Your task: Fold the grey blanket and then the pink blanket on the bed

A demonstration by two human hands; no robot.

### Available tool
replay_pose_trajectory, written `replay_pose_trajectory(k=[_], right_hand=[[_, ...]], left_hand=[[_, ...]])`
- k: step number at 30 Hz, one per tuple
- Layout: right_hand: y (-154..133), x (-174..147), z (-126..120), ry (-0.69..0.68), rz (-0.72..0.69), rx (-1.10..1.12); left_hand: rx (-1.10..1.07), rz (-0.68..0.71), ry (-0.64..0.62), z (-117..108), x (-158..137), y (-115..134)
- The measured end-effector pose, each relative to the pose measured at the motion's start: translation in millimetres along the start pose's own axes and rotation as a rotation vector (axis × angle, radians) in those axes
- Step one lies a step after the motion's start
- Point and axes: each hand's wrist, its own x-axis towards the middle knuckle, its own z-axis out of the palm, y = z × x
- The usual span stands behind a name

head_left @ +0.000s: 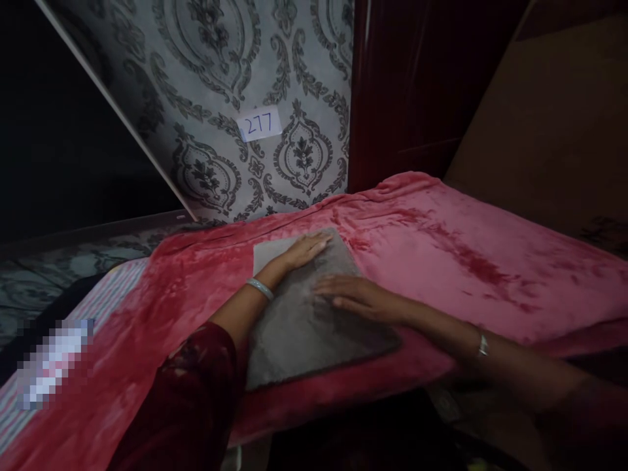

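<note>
Forward-down head view, seemingly close

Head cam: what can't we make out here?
All in the head view:
- Grey cloth: patches under the left hand and right hand, covered by them.
- Striped cloth: part pixelated, lower end cut off by the left edge.
- Pink-red blanket: far right end cut off by the right edge.

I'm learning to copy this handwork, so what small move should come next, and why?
Probably slide the right hand lightly toward the near right corner of the gray cloth, letting the left hand steady the far side: both hands are palm-down over it, fingers extended, and the blanket beneath looks soft and uneven.
</note>
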Motion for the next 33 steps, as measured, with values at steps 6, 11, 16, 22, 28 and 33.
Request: replay_pose_trajectory(k=[6, 11, 16, 22, 28, 33], right_hand=[[64, 15, 0, -0.075, 0.045, -0.328], [46, 0, 20, -0.214, 0.107, -0.319], [-3, -27, 28, -0.35, 0.111, -0.165], [-47, -50, 36, -0.348, 0.138, -0.028], [-57, -57, 28, -0.261, 0.101, 0.084], [-21, -36, 1, 0.2, 0.12, 0.007]], left_hand=[[0.039, -0.003, -0.131, 21, 22, 18], [0.09, -0.006, -0.117, 34, 17, 17], [0.133, 0.033, -0.111, 35, 16, 15], [0.192, 0.031, -0.095, 37, 14, 20], [0.209, -0.001, -0.067, 24, 8, 34], [0.189, 0.034, -0.033, 13, -56, 60]])
